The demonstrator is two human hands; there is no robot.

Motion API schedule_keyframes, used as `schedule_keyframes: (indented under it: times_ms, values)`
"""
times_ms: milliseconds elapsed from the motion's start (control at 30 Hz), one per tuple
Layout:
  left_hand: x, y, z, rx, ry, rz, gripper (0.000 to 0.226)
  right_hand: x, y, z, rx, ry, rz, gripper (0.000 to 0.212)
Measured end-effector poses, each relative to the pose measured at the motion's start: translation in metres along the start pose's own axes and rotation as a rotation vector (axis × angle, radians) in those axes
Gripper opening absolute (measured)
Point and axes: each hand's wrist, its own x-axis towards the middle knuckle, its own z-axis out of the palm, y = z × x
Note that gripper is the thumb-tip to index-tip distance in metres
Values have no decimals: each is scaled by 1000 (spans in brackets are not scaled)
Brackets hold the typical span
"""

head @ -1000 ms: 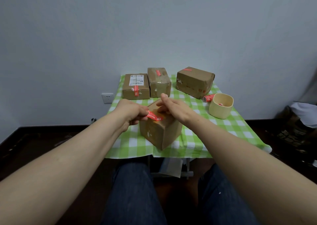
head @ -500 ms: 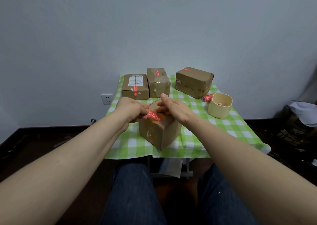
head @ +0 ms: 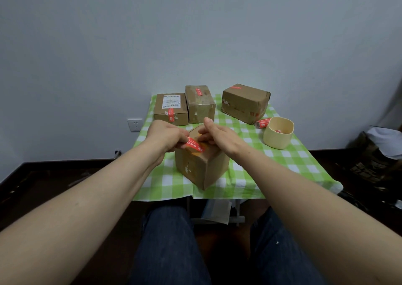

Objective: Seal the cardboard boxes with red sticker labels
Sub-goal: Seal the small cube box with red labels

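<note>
Left grip (head: 166, 133) apparently pinches red sticker (head: 195, 147) over box (head: 202, 167) on checked tablecloth (head: 282, 160).

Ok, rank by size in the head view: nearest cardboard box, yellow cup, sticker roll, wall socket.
1. nearest cardboard box
2. yellow cup
3. wall socket and sticker roll: look alike, roll partly hidden.

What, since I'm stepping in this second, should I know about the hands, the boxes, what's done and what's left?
Left hand pinches the red sticker by its left end. Right hand touches it with curled fingers, grip unclear.
The sticker sits at the top of the near box, seemingly not pressed flat.
Done: back-left box, back-middle box and back-right box each carry a sticker.
Left: seal the near box.
Sticker roll lies beside the yellow cup.
</note>
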Motion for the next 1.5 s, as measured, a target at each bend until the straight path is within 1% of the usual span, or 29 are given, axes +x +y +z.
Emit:
schedule_keyframes:
  times_ms: [300, 400, 467, 533, 600, 633, 667, 700, 767, 833, 900, 1000, 1133, 1267, 1500]
  values:
    - [5, 6, -10, 54, 29, 61, 16, 1, 2, -1, 9, 8, 4, 59]
    - [6, 8, -15, 52, 9, 61, 17, 1, -3, -6, 115, -20, 48, 55]
    - [5, 6, -15, 18, 16, 62, 25, -1, -7, -11, 200, -27, 52, 50]
    - [5, 5, -12, -31, 2, 69, 37, -5, -10, -15, 222, 12, 16, 37]
    - [4, 4, -9, -68, -33, 80, 43, -10, -13, -17, 288, 56, -24, 21]
    - [4, 4, -8, -85, -55, 88, 44, -13, -15, -17, 336, 58, -41, 17]
    - [4, 3, -6, -96, -78, 97, 45, -15, -17, -18, 367, 48, -63, 19]
    - [4, 2, -3, -101, -101, 104, 44, -16, -18, -19, 345, 39, -88, 26]
    - [5, 1, 2, -112, -132, 104, 37, -19, -21, -21, 191, 18, -131, 34]
    - [7, 0, 7, -127, -133, 92, 29, -21, -24, -20, 107, -2, -151, 30]
    - [9, 0, 8, -151, -119, 76, 24, -21, -25, -21, 121, 12, -145, 21]
    - [11, 0, 8, -192, -121, 57, 28, -20, -22, -26, 176, 51, -80, 26]
    - [10, 2, 11, -203, -118, 49, 21, -23, -18, -29, 196, 71, -52, 31]
    - [9, 4, 18, -197, -110, 57, 24, -24, -14, -31, 145, 82, -50, 23]
    - [4, 9, 25, -174, -113, 46, 21, -28, -5, -39, 214, 95, -38, 16]
